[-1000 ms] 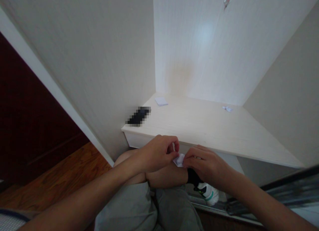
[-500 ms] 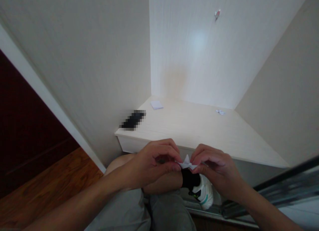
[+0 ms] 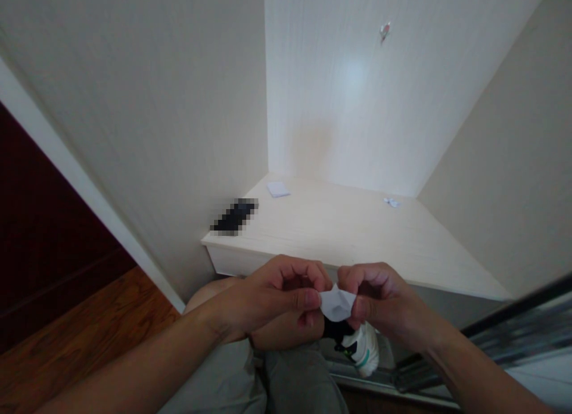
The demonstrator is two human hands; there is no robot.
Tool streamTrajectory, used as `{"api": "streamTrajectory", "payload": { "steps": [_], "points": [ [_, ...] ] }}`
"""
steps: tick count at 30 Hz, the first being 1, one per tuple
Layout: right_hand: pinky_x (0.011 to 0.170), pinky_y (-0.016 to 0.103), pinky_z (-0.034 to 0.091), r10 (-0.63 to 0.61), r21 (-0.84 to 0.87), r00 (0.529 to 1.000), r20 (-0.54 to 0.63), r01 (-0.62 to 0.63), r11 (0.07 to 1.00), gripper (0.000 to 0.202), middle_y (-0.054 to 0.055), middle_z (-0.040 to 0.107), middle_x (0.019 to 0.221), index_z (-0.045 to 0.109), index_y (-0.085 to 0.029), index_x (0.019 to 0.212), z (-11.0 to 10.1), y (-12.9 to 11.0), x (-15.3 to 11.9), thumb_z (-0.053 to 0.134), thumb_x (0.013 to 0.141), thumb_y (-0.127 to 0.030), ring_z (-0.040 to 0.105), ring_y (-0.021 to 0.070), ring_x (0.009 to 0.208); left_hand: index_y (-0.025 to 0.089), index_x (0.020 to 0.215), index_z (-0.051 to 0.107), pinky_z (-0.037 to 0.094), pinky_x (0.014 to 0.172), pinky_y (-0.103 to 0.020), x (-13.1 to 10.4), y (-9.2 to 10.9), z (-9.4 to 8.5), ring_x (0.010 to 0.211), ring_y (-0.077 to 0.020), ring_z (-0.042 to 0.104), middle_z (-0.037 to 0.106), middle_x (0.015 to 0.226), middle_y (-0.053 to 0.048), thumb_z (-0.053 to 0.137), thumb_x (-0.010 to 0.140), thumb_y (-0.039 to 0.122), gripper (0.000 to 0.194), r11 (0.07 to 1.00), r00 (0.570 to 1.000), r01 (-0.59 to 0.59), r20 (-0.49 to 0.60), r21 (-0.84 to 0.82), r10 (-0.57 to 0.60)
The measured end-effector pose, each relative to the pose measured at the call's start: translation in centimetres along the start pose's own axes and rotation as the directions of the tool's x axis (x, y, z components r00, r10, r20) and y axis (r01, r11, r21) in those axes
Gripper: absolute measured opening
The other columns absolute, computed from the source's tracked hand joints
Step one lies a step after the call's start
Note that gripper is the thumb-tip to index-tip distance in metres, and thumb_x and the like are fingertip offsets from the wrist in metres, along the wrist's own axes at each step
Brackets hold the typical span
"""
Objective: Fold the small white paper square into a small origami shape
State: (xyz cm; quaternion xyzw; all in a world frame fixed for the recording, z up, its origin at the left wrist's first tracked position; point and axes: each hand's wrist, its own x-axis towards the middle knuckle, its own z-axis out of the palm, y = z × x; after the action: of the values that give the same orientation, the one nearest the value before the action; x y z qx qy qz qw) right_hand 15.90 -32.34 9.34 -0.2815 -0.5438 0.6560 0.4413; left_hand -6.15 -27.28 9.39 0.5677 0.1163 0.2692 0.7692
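Note:
A small folded white paper (image 3: 337, 304) with a pointed top is stretched between my two hands, just in front of the desk's front edge. My left hand (image 3: 286, 292) pinches its left side between thumb and fingers. On the right side, the thumb and curled fingers of my right hand (image 3: 379, 295) grip it. The paper's broad face is turned up toward me, and its outer corners are hidden by my fingertips.
On the white desk (image 3: 330, 223) lie a blurred black object (image 3: 235, 217) at left, a white paper square (image 3: 278, 189) at the back and small white paper pieces (image 3: 391, 202) at right. Below are my legs and a white shoe (image 3: 364, 348).
The paper has been tilted, so more of its flat face shows. Both hands have turned, with the thumbs now higher on the paper. The view has shifted slightly.

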Motion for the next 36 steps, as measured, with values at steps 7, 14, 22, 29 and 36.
{"api": "streamTrajectory", "payload": {
  "steps": [7, 14, 22, 29, 36],
  "points": [
    [0.054, 0.019, 0.039, 0.097, 0.242, 0.991, -0.092, -0.072, 0.967, 0.026, 0.0, 0.059, 0.073, 0.067, -0.017, 0.082, 0.4, 0.3, 1.2, 0.086, 0.074, -0.034, 0.05, 0.0087, 0.06, 0.013, 0.089, 0.068, 0.046, 0.054, -0.016, 0.7, -0.3, -0.4, 0.062, -0.0088, 0.057, 0.061, 0.075, -0.003, 0.078, 0.083, 0.025, 0.017, 0.975, 0.994, 0.052, -0.086, -0.216, -0.072],
    [0.052, 0.015, 0.039, 0.058, 0.321, 0.978, -0.202, 0.01, 0.947, 0.025, -0.002, 0.061, 0.074, 0.068, -0.019, 0.097, 0.3, -0.1, 2.0, 0.082, 0.078, -0.022, 0.05, 0.0059, 0.058, 0.014, 0.091, 0.066, 0.045, 0.051, -0.016, 1.5, -0.4, -0.4, 0.054, -0.0075, 0.055, 0.061, 0.067, -0.001, 0.072, 0.088, 0.027, 0.015, 0.965, 0.977, 0.041, -0.191, -0.259, -0.093],
    [0.046, 0.013, 0.04, 0.044, 0.272, 0.968, -0.249, 0.026, 0.962, 0.025, -0.003, 0.061, 0.067, 0.069, -0.015, 0.101, -1.2, 0.2, 4.4, 0.08, 0.079, -0.021, 0.051, 0.0041, 0.049, 0.008, 0.094, 0.067, 0.057, 0.056, -0.021, 3.6, 0.3, -1.3, 0.062, -0.0112, 0.063, 0.065, 0.079, -0.007, 0.057, 0.095, 0.014, 0.012, 0.941, 0.938, 0.06, -0.304, -0.333, -0.168],
    [0.051, 0.012, 0.045, 0.104, 0.382, 0.98, -0.172, -0.031, 0.923, 0.024, -0.001, 0.067, 0.077, 0.07, -0.013, 0.098, -2.7, 0.9, 5.9, 0.08, 0.077, -0.019, 0.054, 0.0025, 0.052, 0.006, 0.096, 0.066, 0.058, 0.053, -0.018, 4.4, 0.0, -2.0, 0.057, -0.01, 0.065, 0.067, 0.076, -0.007, 0.048, 0.098, 0.009, 0.018, 0.906, 0.904, 0.08, -0.353, -0.415, -0.242],
    [0.052, 0.015, 0.043, 0.13, 0.199, 0.969, -0.211, -0.087, 0.976, 0.02, -0.002, 0.063, 0.063, 0.069, -0.013, 0.075, -3.2, 1.0, 6.5, 0.084, 0.073, -0.025, 0.054, 0.0048, 0.054, 0.009, 0.093, 0.065, 0.062, 0.059, -0.022, 4.6, -1.0, -3.1, 0.061, -0.0115, 0.068, 0.069, 0.077, -0.006, 0.052, 0.098, 0.009, 0.014, 0.921, 0.924, 0.03, -0.341, -0.388, -0.174]
  ]
}}
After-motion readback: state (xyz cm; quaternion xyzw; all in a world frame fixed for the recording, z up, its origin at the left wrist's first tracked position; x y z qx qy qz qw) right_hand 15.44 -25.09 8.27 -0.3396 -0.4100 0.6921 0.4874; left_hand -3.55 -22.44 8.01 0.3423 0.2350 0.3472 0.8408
